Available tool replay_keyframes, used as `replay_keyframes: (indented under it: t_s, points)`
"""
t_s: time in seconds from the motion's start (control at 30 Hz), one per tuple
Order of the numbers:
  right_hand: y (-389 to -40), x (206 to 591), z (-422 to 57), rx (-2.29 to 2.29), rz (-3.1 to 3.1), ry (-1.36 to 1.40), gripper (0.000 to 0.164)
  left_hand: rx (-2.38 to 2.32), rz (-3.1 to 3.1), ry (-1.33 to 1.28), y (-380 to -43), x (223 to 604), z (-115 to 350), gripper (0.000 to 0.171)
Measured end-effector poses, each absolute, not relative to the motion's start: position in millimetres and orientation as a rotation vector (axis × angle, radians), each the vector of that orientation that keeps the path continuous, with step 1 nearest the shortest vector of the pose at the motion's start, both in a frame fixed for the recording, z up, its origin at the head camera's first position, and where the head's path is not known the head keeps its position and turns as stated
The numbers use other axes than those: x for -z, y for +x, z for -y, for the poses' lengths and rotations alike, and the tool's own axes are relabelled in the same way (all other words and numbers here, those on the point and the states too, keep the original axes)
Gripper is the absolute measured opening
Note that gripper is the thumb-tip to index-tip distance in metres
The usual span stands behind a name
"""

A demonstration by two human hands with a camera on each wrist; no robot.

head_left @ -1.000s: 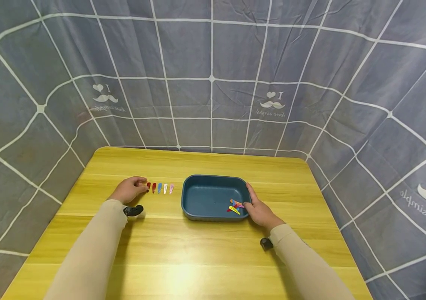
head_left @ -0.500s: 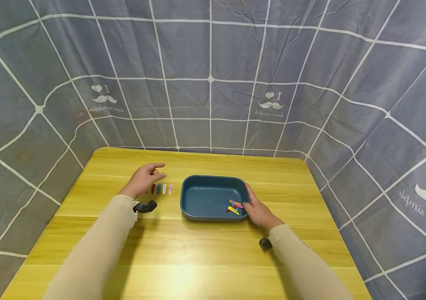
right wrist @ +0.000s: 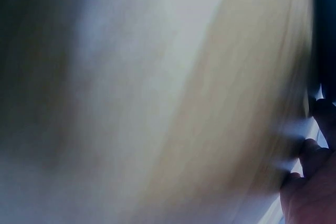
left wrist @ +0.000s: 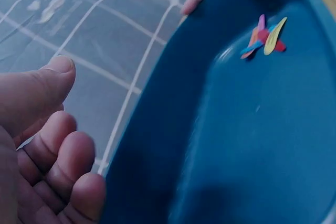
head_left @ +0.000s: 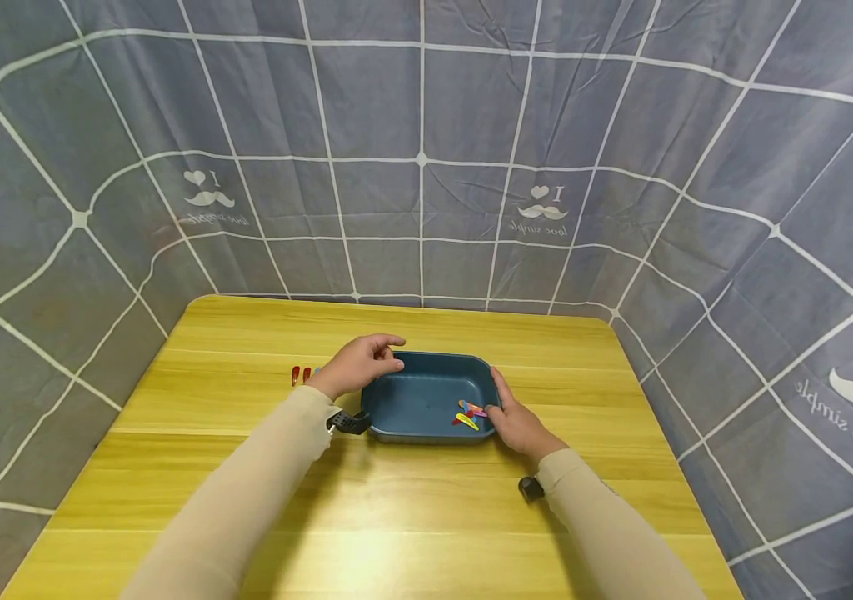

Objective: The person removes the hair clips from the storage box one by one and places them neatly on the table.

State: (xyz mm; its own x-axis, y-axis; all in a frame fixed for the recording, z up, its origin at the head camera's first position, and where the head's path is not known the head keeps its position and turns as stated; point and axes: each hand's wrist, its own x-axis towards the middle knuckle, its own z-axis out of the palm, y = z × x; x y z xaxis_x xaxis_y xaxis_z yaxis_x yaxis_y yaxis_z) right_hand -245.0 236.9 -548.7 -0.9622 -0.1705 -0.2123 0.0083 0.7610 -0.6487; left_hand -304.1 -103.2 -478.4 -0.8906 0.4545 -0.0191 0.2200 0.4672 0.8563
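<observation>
We see a dark blue tray (head_left: 426, 400) holding yellow, red, blue and pink clips (head_left: 470, 412) at its right, two red clips (head_left: 301, 375) left of it, a yellow wood-grain table (head_left: 366, 517), and a grey curtain (head_left: 426, 150) (white grid, moustache prints).

A staged recording booth: a wooden table (head_left: 396, 500) walled in by grey grid-patterned cloth (head_left: 426, 125).

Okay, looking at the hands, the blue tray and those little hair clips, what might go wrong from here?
The left hand hovers over the blue tray near its left rim with fingers curled and nothing visible in them; a reach for the small clip pile at the far right end could fumble.

The left forearm hides part of the row of clips on the table, so the sleeve might brush them out of line.
</observation>
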Motion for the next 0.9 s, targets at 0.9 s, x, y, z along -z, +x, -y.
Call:
replay_keyframes:
  t_s: [0.9]
  points:
    - [-247,552,-238,0.997,-2.708,-0.129,0.074,-1.313,-2.379,0.685,-304,500,37,0.048]
